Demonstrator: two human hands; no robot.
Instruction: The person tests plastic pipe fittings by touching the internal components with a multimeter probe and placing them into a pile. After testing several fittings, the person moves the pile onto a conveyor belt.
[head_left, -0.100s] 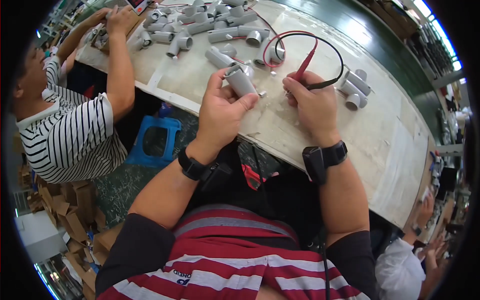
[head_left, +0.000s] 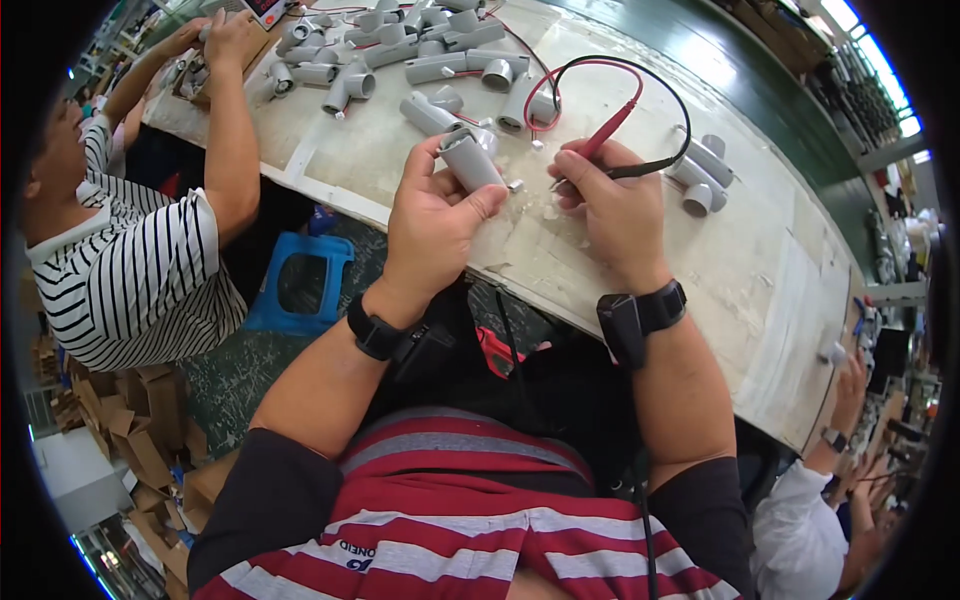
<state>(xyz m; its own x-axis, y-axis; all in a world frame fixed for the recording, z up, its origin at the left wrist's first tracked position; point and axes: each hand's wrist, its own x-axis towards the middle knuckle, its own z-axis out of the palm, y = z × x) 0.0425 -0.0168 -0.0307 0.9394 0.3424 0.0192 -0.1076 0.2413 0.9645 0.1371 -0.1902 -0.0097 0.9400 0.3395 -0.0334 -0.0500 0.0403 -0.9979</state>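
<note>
My left hand [head_left: 432, 225] is closed around a grey plastic tube [head_left: 469, 163], its open end tilted up and away from me. A small white connector [head_left: 516, 186] sticks out beside that tube, near my thumb. My right hand [head_left: 618, 205] pinches a red test probe [head_left: 609, 131] and a black test probe [head_left: 640, 169] together, above the table. Their tips are mostly hidden at my fingers and stand apart from the tube. From the probes, red and black leads loop back over the table.
Many grey T-shaped pipe fittings [head_left: 430, 68] lie heaped at the far left of the worktable [head_left: 780, 300]. A few more fittings [head_left: 703, 175] lie right of my right hand. A meter with a lit display [head_left: 268, 10] stands at the back. Co-workers sit left and right; a blue stool [head_left: 305, 285] is at left.
The scene has shifted slightly left in the picture. Both my hands keep the same holds, with the probes still apart from the tube.
</note>
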